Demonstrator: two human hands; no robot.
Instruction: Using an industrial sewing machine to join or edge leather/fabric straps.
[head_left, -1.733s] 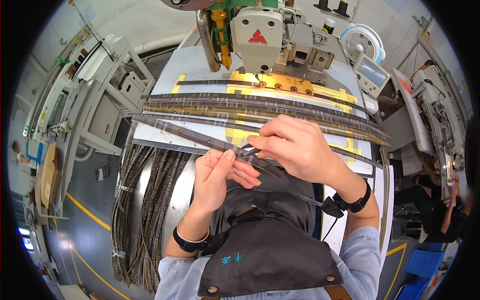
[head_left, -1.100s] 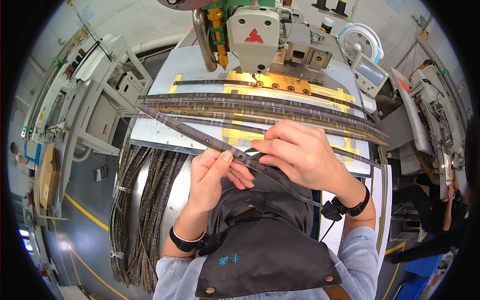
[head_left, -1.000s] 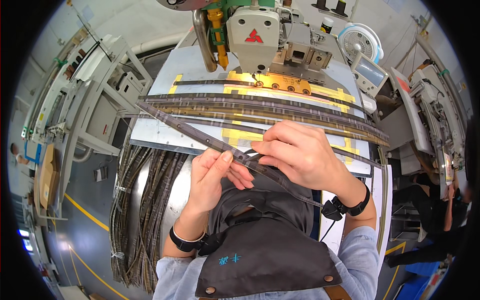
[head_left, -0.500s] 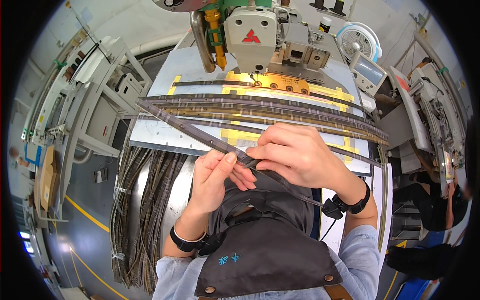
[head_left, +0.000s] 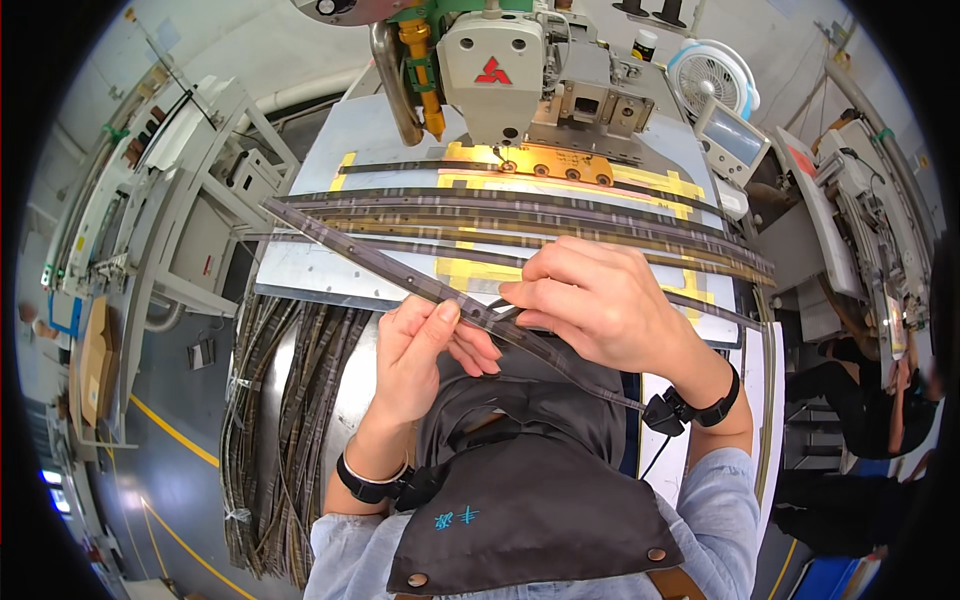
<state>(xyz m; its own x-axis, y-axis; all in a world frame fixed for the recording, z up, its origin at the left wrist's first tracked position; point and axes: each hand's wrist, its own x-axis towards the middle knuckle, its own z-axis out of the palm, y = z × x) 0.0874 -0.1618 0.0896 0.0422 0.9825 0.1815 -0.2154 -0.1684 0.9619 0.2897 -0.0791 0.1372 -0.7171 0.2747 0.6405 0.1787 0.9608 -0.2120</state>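
Note:
A long dark plaid fabric strip with small dots along it slants from the left of the machine table down to my right wrist. My left hand is closed on its middle, the thumb on top and the fingers beneath. Just to the right, my right hand pinches a thin dark piece beside the strip; its kind is too small to make out. Behind my hands, several similar plaid strips lie side by side across the white table. One dark strip passes under the lit sewing head.
A white industrial sewing machine head stands over the table, with a brass-coloured clamp plate below it. Bundled strips hang at the left. A control screen and a fan stand at the far right. A person sits further right.
My right hand has drawn slightly up and away from the strip, pulling the thin dark piece clear of it. My left hand has shifted slightly left with the strip.

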